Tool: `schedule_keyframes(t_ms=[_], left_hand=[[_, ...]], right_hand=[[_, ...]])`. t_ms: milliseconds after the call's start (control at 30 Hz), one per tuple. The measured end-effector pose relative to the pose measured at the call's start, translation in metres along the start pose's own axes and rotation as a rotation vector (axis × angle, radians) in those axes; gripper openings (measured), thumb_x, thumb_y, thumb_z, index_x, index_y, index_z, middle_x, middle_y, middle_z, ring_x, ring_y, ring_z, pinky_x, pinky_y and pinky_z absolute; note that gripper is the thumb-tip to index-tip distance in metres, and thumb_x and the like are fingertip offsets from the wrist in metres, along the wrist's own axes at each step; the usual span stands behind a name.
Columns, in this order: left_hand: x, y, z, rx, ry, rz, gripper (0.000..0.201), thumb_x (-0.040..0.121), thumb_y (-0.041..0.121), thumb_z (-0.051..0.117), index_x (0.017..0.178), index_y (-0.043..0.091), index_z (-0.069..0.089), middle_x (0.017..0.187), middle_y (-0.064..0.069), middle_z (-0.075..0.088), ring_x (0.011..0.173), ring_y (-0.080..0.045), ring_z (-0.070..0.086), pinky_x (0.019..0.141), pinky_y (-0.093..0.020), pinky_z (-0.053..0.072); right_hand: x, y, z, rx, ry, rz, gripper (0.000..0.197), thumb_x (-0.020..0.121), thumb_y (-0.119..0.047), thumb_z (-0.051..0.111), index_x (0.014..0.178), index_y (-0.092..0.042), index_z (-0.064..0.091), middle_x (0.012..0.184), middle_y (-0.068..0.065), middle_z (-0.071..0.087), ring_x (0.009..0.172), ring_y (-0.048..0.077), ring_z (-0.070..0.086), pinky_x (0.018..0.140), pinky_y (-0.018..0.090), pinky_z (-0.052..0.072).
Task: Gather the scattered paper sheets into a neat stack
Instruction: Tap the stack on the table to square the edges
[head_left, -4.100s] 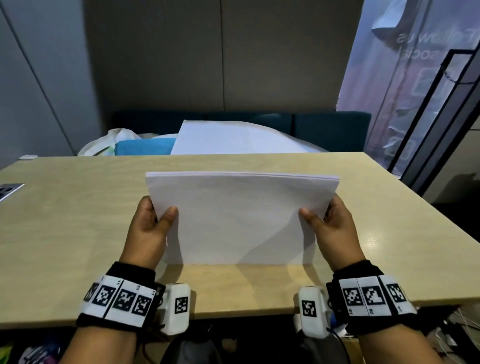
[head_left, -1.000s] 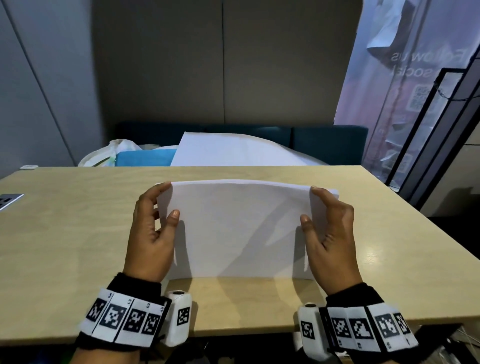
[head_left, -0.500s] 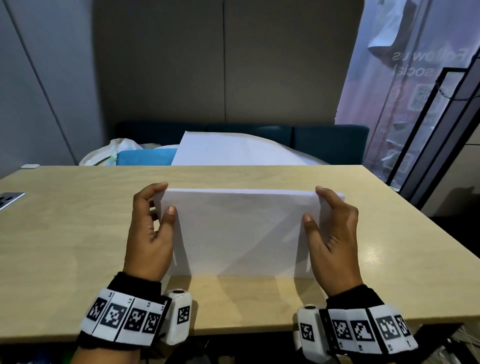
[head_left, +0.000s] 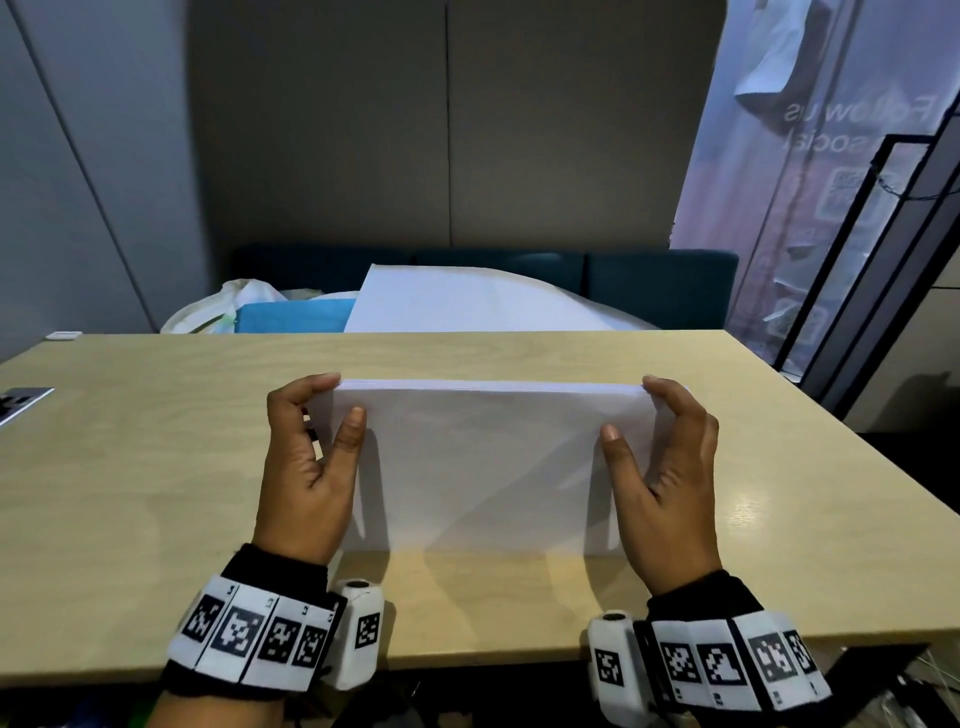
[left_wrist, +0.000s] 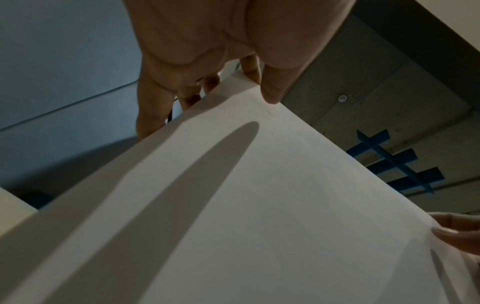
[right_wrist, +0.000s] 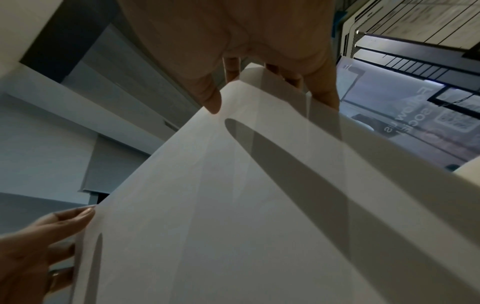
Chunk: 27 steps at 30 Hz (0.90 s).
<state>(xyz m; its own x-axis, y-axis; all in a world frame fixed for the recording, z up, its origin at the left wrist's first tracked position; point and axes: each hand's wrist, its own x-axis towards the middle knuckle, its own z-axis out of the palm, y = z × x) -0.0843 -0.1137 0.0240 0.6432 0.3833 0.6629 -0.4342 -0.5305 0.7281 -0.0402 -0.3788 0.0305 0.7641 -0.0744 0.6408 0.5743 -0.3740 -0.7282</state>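
Note:
A stack of white paper sheets (head_left: 483, 467) stands upright on its long edge on the light wooden table (head_left: 130, 467), slightly leaning. My left hand (head_left: 343, 400) grips its left edge, thumb on the front face, fingers behind, index finger curled over the top corner. My right hand (head_left: 631, 408) holds the right edge the same way. In the left wrist view the stack (left_wrist: 233, 205) is pinched by my left hand (left_wrist: 226, 90). In the right wrist view the sheets (right_wrist: 233, 205) fan slightly apart at my right hand (right_wrist: 270, 92). The top edge looks level.
A dark flat device (head_left: 21, 402) lies at the table's left edge. Behind the table sits a dark teal sofa (head_left: 660, 286) with a large white sheet (head_left: 467, 306), a blue item (head_left: 291, 317) and a white bag (head_left: 228, 301). A black frame (head_left: 883, 260) stands at the right.
Both hands have slid up from the stack's sides to its top corners. The bowed top edge has flattened and now sits straight and lower.

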Motion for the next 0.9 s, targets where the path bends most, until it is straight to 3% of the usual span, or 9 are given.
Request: schedule_keyframes(t_ms=[33,167,333,433,500,600,733,800,900], left_hand=[[0.0,0.001,0.0,-0.003,-0.002,0.003,0.033,0.092,0.031,0.053,0.116,0.047,0.037,0.115,0.029,0.047,0.096,-0.019,0.058,0.075,-0.01,0.048],[0.0,0.004,0.001,0.012,-0.006,-0.001,0.037,0.092,0.031,0.052,0.12,0.049,0.036,0.117,0.032,0.046,0.1,-0.016,0.057,0.081,-0.018,0.049],[-0.001,-0.001,0.001,-0.189,0.023,-0.164,0.054,0.092,0.018,0.054,0.133,0.04,0.026,0.106,0.01,0.06,0.097,0.004,0.061,0.081,-0.008,0.048],[-0.002,-0.003,0.002,-0.23,-0.002,-0.232,0.047,0.086,0.029,0.055,0.13,0.031,0.037,0.111,0.013,0.06,0.1,0.009,0.059,0.09,-0.017,0.049],[-0.002,-0.002,0.002,-0.228,-0.009,-0.237,0.051,0.089,0.022,0.056,0.133,0.034,0.034,0.113,0.012,0.059,0.099,0.01,0.059,0.092,-0.019,0.05],[-0.003,-0.002,0.002,-0.212,-0.028,-0.226,0.067,0.093,0.01,0.053,0.138,0.045,0.019,0.114,0.007,0.061,0.104,0.008,0.06,0.085,-0.007,0.048],[-0.006,-0.015,-0.001,-0.213,-0.063,-0.277,0.041,0.097,0.009,0.051,0.125,0.035,0.038,0.11,0.01,0.061,0.096,0.012,0.059,0.089,-0.021,0.049],[-0.009,-0.025,-0.002,-0.195,-0.106,-0.335,0.021,0.092,0.021,0.054,0.108,0.033,0.048,0.106,0.01,0.062,0.094,0.004,0.06,0.083,-0.031,0.047],[-0.014,-0.032,-0.002,-0.162,-0.146,-0.387,0.011,0.09,0.025,0.05,0.099,0.032,0.049,0.1,0.006,0.062,0.092,-0.014,0.058,0.079,-0.038,0.044]], right_hand=[[0.0,-0.001,0.0,0.002,0.002,0.003,0.046,0.09,-0.017,0.06,0.125,-0.041,0.041,0.13,-0.004,0.036,0.129,0.0,0.037,0.102,0.006,0.031],[-0.001,0.0,-0.001,-0.011,-0.007,-0.011,0.042,0.09,-0.018,0.06,0.122,-0.042,0.048,0.124,-0.008,0.033,0.111,-0.023,0.033,0.087,-0.008,0.028],[0.001,-0.001,-0.002,-0.033,0.015,-0.006,0.044,0.09,-0.022,0.06,0.123,-0.045,0.041,0.126,-0.011,0.032,0.122,0.0,0.04,0.096,0.0,0.029],[0.002,-0.002,-0.001,-0.057,-0.009,-0.003,0.042,0.089,-0.026,0.059,0.122,-0.049,0.044,0.125,-0.013,0.029,0.112,-0.013,0.037,0.087,-0.005,0.03],[0.001,-0.002,-0.001,-0.081,-0.026,-0.009,0.04,0.089,-0.027,0.06,0.12,-0.05,0.047,0.125,-0.013,0.027,0.111,-0.003,0.038,0.086,-0.002,0.029],[0.001,-0.002,-0.002,-0.067,-0.016,0.008,0.042,0.089,-0.027,0.06,0.122,-0.05,0.047,0.125,-0.013,0.028,0.116,0.003,0.038,0.087,-0.005,0.028],[-0.002,0.009,-0.002,0.117,0.002,0.092,0.071,0.089,-0.015,0.062,0.141,-0.041,0.021,0.14,-0.011,0.037,0.126,-0.005,0.041,0.102,0.013,0.034],[-0.006,0.016,-0.001,0.306,-0.02,0.253,0.081,0.089,-0.007,0.062,0.145,-0.037,0.013,0.13,-0.009,0.053,0.113,-0.009,0.053,0.095,0.014,0.043],[-0.008,0.027,-0.002,0.311,-0.061,0.328,0.045,0.091,-0.002,0.056,0.128,-0.022,0.042,0.111,-0.008,0.062,0.094,-0.007,0.06,0.088,0.028,0.05]])
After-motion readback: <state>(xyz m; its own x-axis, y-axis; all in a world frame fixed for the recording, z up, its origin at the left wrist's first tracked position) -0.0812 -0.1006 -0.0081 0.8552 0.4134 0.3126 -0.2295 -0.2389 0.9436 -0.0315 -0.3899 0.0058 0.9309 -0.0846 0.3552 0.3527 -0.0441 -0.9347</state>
